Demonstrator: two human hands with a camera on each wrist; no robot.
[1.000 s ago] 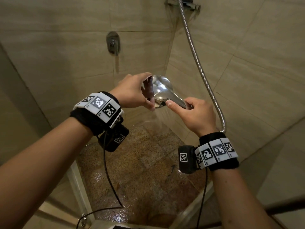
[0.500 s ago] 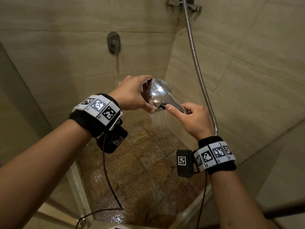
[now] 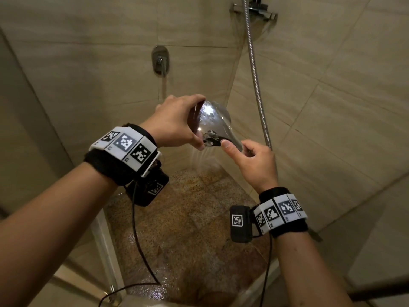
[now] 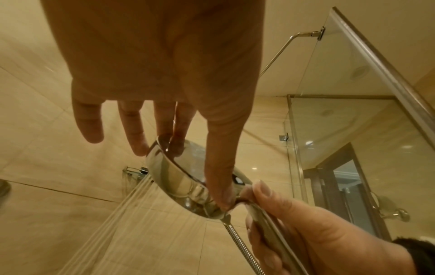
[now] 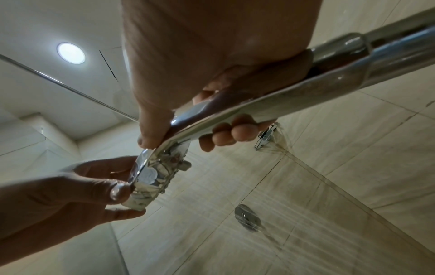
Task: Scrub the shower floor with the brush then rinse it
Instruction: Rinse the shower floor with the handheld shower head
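Observation:
A chrome shower head (image 3: 212, 122) is held at chest height over the speckled brown shower floor (image 3: 188, 229). My left hand (image 3: 190, 125) pinches the round head (image 4: 179, 178) across its rim, thumb on the near edge and fingers on the far edge. My right hand (image 3: 241, 151) grips the handle (image 5: 306, 87), fingers curled under it and thumb lying along the top. Thin water jets (image 3: 203, 160) fall from the head's face onto the wet floor. A metal hose (image 3: 254, 74) runs up from the handle. No brush is in view.
The mixer valve (image 3: 160, 59) sits on the far tiled wall, and a chrome wall bracket (image 3: 254, 9) is in the upper corner. A glass door frame (image 3: 106, 240) borders the floor on the left, and a glass panel (image 4: 353, 93) stands behind me.
Water now sprays from the head, where one second ago none showed. Both hands keep their hold and have barely shifted.

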